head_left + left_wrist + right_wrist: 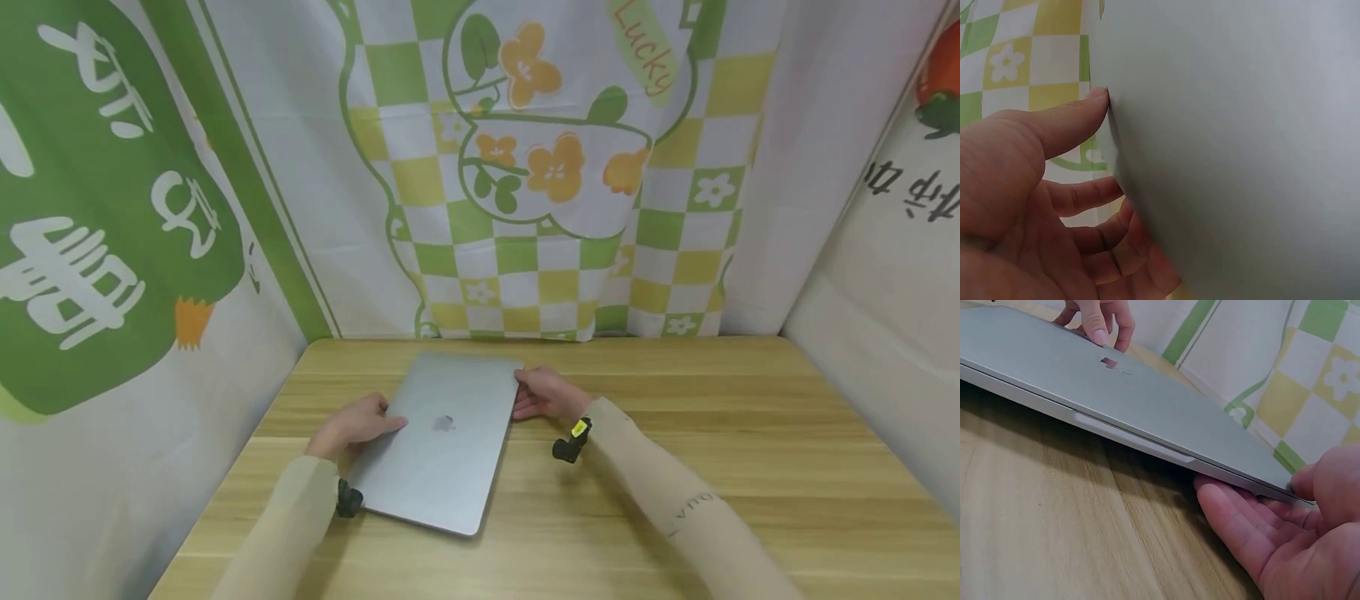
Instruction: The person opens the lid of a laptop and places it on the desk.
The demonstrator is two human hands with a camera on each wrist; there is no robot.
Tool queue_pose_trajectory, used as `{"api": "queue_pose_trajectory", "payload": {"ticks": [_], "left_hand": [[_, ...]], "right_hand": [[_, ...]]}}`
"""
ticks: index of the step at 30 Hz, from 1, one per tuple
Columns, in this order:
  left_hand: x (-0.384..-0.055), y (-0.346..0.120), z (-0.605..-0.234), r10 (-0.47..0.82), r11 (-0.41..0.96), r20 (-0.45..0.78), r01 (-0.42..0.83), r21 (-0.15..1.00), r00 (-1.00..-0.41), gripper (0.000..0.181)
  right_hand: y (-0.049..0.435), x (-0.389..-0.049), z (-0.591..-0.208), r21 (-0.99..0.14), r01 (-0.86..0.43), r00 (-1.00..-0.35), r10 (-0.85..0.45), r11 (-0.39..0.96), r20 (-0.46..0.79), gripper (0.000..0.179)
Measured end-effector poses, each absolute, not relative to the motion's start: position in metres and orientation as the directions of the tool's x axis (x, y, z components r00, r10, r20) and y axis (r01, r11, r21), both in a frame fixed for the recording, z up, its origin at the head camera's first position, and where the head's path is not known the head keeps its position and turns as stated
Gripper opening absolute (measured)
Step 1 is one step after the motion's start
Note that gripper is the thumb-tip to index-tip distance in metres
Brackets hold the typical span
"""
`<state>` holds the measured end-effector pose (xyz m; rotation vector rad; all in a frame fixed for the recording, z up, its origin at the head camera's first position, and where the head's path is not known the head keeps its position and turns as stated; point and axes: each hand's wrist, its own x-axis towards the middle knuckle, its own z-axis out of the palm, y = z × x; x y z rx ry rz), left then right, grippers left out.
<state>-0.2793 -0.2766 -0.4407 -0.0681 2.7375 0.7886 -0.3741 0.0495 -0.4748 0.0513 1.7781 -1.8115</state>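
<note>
A closed silver laptop (442, 458) with an apple logo on its lid is held a little above the wooden table, as the right wrist view shows by the gap and shadow under its edge. My left hand (363, 423) grips its left edge, thumb on the lid and fingers underneath; the left wrist view shows those fingers (1085, 194) partly hidden behind the laptop. At the far right corner, my right hand (547, 393) pinches the laptop, thumb on top and fingers (1235, 515) beneath.
The wooden table (675, 467) extends on both sides of the laptop. A checkered green and yellow curtain (540, 283) hangs along its back edge, with printed cloth walls (285, 275) at the sides. Small black wrist cameras (572, 443) sit on both sleeves.
</note>
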Motion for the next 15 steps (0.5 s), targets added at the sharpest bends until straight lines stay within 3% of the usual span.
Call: {"api": "queue_pose_trajectory", "payload": {"ticks": [15], "left_hand": [[-0.282,-0.251,-0.447,0.095,0.856,-0.24,-0.044,0.515,-0.966,0.053]], "right_hand": [[0.093,-0.375,-0.48,-0.902,0.422,-0.818,-0.392,0.091,-0.422,0.012]]}}
